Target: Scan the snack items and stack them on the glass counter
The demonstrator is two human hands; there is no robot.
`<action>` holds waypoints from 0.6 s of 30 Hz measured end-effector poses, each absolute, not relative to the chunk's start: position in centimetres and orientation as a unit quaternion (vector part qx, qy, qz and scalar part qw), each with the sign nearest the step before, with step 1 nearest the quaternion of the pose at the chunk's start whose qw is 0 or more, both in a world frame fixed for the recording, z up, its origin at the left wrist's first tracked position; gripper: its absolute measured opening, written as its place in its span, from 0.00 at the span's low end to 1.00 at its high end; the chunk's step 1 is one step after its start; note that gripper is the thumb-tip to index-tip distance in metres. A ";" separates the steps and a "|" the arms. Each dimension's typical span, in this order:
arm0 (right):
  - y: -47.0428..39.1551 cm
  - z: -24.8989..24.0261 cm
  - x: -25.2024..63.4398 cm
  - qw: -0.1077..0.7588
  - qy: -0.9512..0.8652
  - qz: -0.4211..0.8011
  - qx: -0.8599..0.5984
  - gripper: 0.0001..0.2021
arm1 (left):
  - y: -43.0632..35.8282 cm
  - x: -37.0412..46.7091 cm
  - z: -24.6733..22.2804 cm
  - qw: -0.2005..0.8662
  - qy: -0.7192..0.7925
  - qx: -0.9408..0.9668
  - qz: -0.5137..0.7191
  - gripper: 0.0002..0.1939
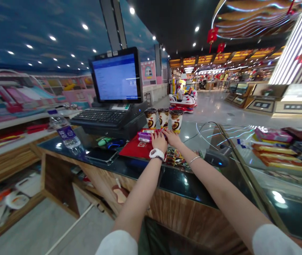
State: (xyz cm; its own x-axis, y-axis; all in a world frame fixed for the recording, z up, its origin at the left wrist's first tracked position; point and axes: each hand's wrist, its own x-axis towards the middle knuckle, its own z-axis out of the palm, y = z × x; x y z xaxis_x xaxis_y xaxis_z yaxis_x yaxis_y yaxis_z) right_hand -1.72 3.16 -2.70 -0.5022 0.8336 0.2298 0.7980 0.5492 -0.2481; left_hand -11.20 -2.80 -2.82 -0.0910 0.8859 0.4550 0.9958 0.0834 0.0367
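My left hand [159, 141], with a white watch at its wrist, lies with fingers spread at the right end of a red bag [135, 148], beside purple sticks [145, 137]. My right hand [172, 137], below a thin bracelet, reaches in beside it with fingers stretched out, just in front of three lidded cups [163, 119]. Neither hand visibly holds anything, though the fingertips are small in view. Small colourful packets [177, 156] lie below my right hand.
A touchscreen monitor [116, 76] and keyboard [101, 117] stand left, near a water bottle [67, 134] and phone [101, 154]. On the right are a scanner [217, 157] with a cable and packaged snacks [275, 150]. A cabinet door [57, 184] hangs open below left.
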 end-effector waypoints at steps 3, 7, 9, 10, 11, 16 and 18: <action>3.8 -3.1 -1.9 0.170 -0.872 0.048 -0.457 0.30 | -2.7 -11.1 -3.1 0.155 -0.715 -0.658 -0.177 0.28; 4.2 -3.1 -1.6 0.183 -0.875 0.032 -0.448 0.26 | -2.7 -10.8 -3.0 0.162 -0.711 -0.658 -0.188 0.26; 4.2 -3.0 -1.5 0.202 -0.874 0.023 -0.441 0.25 | -2.9 -10.7 -2.8 0.171 -0.710 -0.658 -0.187 0.24; 4.1 -2.9 -1.4 0.213 -0.874 0.018 -0.437 0.24 | -3.0 -10.6 -2.7 0.175 -0.708 -0.658 -0.186 0.23; 4.1 -2.8 -1.4 0.222 -0.874 0.014 -0.433 0.23 | -3.1 -10.6 -2.6 0.179 -0.707 -0.658 -0.185 0.22; 3.5 -2.2 -1.4 0.223 -0.874 -0.015 -0.431 0.21 | -3.5 -10.6 -1.9 0.187 -0.709 -0.654 -0.187 0.20; 3.2 -2.1 -1.4 0.220 -0.875 -0.031 -0.430 0.21 | -3.6 -10.7 -1.6 0.180 -0.712 -0.651 -0.189 0.21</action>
State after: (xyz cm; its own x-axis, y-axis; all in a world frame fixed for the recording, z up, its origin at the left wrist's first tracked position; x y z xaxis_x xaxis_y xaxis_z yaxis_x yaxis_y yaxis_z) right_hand -1.37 3.20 -2.05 -0.5332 0.7397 0.4105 0.7666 0.6277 -0.1354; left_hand -10.66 -3.57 -1.64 -0.0866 0.8600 0.5029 0.9962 0.0801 0.0346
